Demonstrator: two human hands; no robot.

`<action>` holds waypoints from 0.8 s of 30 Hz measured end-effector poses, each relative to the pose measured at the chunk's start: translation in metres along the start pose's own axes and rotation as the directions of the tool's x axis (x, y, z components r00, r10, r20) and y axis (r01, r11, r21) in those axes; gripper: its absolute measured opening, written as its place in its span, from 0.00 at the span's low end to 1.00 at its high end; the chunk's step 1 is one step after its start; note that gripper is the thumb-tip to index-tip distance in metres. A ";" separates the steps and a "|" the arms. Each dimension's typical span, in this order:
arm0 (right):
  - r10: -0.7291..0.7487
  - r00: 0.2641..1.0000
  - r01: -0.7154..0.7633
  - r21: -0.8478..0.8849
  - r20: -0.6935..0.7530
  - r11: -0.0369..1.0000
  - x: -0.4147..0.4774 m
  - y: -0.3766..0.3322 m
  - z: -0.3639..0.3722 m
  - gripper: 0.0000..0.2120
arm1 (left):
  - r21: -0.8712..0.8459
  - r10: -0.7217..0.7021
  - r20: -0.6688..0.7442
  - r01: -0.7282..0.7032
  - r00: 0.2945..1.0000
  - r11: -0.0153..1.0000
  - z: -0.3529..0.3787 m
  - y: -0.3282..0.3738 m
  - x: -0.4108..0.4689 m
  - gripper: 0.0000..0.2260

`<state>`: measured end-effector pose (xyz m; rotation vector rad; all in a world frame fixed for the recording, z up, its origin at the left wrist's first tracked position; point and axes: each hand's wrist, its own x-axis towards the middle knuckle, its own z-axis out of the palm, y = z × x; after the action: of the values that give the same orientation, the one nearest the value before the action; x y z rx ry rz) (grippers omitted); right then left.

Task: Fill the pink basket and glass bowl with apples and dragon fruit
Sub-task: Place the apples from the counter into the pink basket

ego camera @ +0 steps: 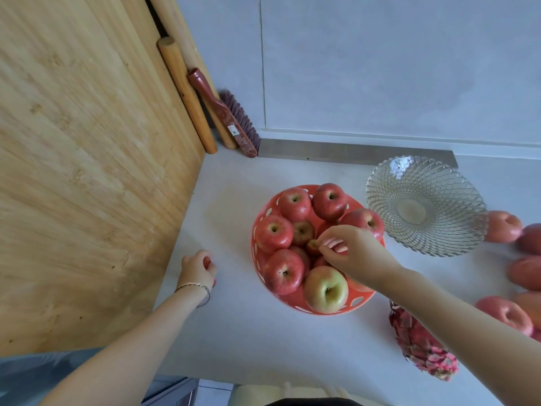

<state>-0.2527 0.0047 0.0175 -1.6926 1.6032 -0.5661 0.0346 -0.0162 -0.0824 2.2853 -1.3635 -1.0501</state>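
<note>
- Pink basket (294, 301): sits at ctr of the pale counter (234, 338), heaped w/ red apples (284, 271); one yellow-green apple (325, 288) lies at the near rim.
- Glass bowl (439, 183): just R of the basket and slightly farther back, upright, nothing in it; its rim is close to the basket's, contact unclear.
- R hand (357, 253): reaches over the basket's middle from the near-R side. Fingers curled, thumb and forefinger tips closed in a pinch on a small apple (312, 246) lying low among the larger fruit.
- L hand (197, 268): knuckles up on the counter, well L of the basket and near the wooden board (87, 171). Fingers curled under; a bit of red shows at the fingertips, but whether anything is gripped cannot be told. A thin bracelet (194, 288) circles the wrist.
- Dragon fruit (421, 347): lies on the counter near-R of the basket, partly hidden under the R forearm, outside both containers.
- Loose apples (503, 227): several lie on the counter at the R edge, beside and nearer than the bowl; blurred.
- Background: the board stands upright at L; rolling pins (187, 95) and a red-handled brush (231, 118) lean in the corner behind it.
</note>
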 end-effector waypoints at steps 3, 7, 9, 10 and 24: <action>-0.026 0.999 0.028 0.092 -0.031 0.995 -0.009 -0.007 -0.003 0.10 | -0.407 -0.022 -0.020 0.011 1.000 0.913 -0.013 0.043 -0.023 0.08; -0.196 0.981 0.194 0.143 -0.002 0.970 -0.015 -0.032 -0.001 0.22 | -0.590 0.270 0.231 -0.086 0.935 0.803 -0.038 0.101 -0.072 0.09; -0.262 0.965 0.258 0.142 0.010 0.956 -0.013 -0.040 0.004 0.26 | -0.612 0.345 0.391 -0.039 0.854 0.790 -0.040 0.121 -0.094 0.08; -0.272 0.962 0.267 0.131 0.018 0.955 -0.011 -0.042 0.007 0.25 | -0.601 0.347 0.435 -0.019 0.831 0.799 -0.038 0.127 -0.102 0.09; -0.253 0.957 0.287 -0.562 0.141 0.775 -0.047 -0.018 0.057 0.18 | -0.443 0.077 0.289 0.062 0.954 0.894 -0.025 0.081 -0.099 0.07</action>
<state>-0.2045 0.0611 0.0021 -2.3977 1.5944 -0.1505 -0.0294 0.0232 0.0248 1.8317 -1.0758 -1.5739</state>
